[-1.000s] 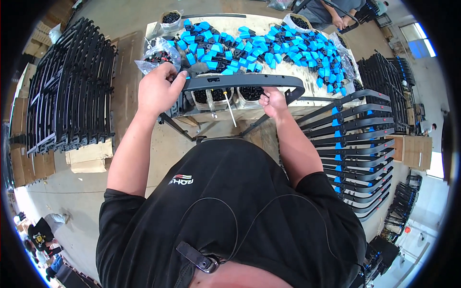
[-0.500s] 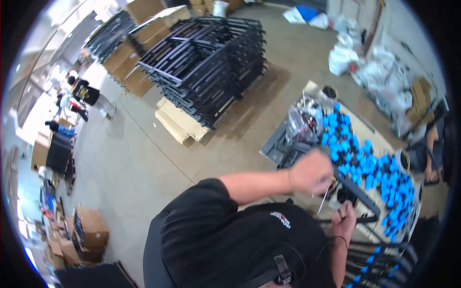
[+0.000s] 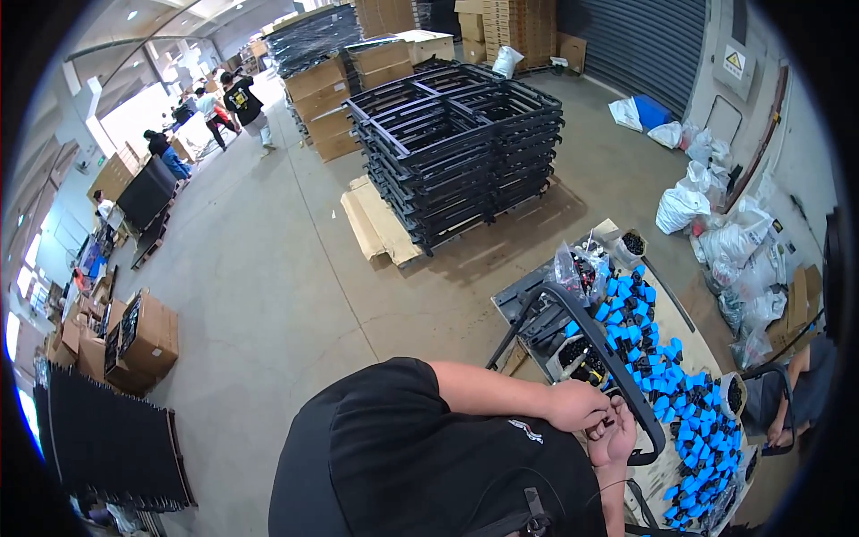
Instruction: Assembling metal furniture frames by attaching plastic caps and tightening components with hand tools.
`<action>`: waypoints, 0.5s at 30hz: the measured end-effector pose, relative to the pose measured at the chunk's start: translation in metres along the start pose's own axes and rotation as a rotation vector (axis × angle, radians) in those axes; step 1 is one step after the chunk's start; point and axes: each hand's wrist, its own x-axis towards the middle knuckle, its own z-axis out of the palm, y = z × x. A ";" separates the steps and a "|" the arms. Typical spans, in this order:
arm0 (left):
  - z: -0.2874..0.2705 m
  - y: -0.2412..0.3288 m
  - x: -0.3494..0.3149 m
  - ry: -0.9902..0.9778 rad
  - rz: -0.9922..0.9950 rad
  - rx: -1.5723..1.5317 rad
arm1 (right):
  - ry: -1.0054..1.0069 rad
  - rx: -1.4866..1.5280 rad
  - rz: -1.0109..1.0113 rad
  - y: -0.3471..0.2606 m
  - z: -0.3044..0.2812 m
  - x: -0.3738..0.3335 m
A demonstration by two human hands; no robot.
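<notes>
My left hand [image 3: 577, 407] meets my right hand [image 3: 616, 438] in front of my body. The left fingers are pinched together at the right hand's fingers; what they hold, if anything, is too small to make out. My right hand is turned partly palm up with its fingers curled, and small dark pieces show at the fingertips. Just beyond both hands, a bent black tubular frame [image 3: 607, 347] rests at the table's near edge. Behind it many small blue-and-black plastic parts [image 3: 684, 403] cover the table [image 3: 702, 345].
Tubs of black bits [image 3: 632, 243] and a clear plastic bag [image 3: 582, 273] stand on the table. Stacked black metal frames [image 3: 456, 152] are ahead. White sacks [image 3: 684, 208] line the right wall. A person's hand [image 3: 780, 436] holds a frame at the right; other people are far left.
My left hand has come down and toward me to meet my right hand. The view has tilted up, and the black frame stands more upright in the picture.
</notes>
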 end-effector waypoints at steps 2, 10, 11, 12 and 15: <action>0.003 0.010 0.000 0.000 -0.017 0.025 | 0.037 0.018 0.047 -0.003 -0.021 0.000; 0.038 0.024 0.007 -0.215 -0.274 0.183 | -0.037 -0.246 0.355 0.010 -0.029 0.002; 0.042 0.023 0.007 -0.196 -0.308 0.205 | -0.045 -0.250 0.358 0.008 -0.029 0.001; 0.045 0.023 0.006 -0.189 -0.312 0.206 | -0.040 -0.245 0.379 0.007 -0.030 -0.001; 0.048 0.026 -0.002 -0.117 -0.340 0.176 | -0.032 -0.218 0.378 0.015 -0.038 -0.004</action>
